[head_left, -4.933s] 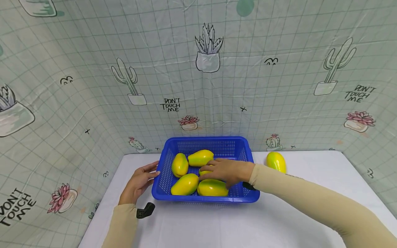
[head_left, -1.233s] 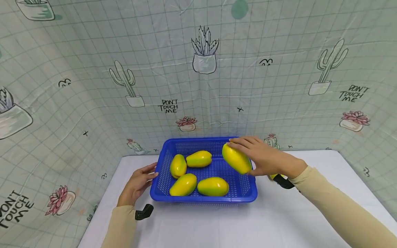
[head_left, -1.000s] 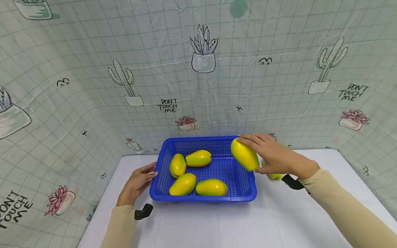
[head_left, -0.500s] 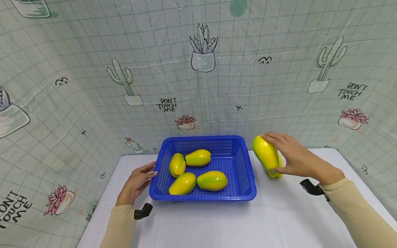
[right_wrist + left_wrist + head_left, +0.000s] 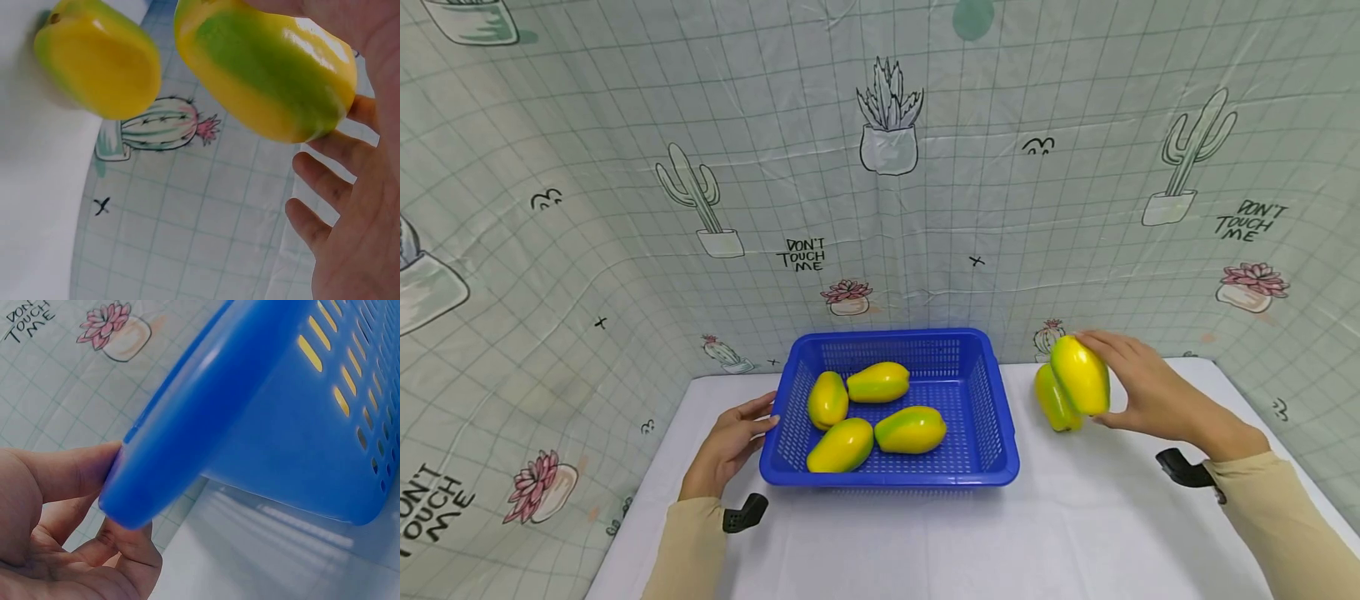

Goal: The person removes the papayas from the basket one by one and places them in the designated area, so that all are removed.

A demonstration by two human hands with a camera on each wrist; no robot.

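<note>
My right hand (image 5: 1168, 404) holds a yellow-green papaya (image 5: 1081, 375) by its end, thumb on one side and fingertips on the other, above the table right of the basket. Close beside the held fruit, a second papaya (image 5: 1054, 400) lies on the table, partly covered by it in the head view; the right wrist view shows this table papaya (image 5: 100, 59) apart from the held one (image 5: 269, 69). At the left, my left hand (image 5: 726, 446) pinches the rim of a blue plastic basket (image 5: 891, 479). The left wrist view shows thumb and fingers on that rim (image 5: 181, 425).
Several papayas lie inside the basket, among them one at the front (image 5: 912, 430) and one at the back (image 5: 878, 382). A white cloth covers the table (image 5: 925, 550). Behind and beside it hangs a gridded cactus-print cloth (image 5: 962, 208).
My right hand has taken a papaya from the basket and carried it right, over the rim, to beside the one on the table. The left hand stays at the basket's left rim.
</note>
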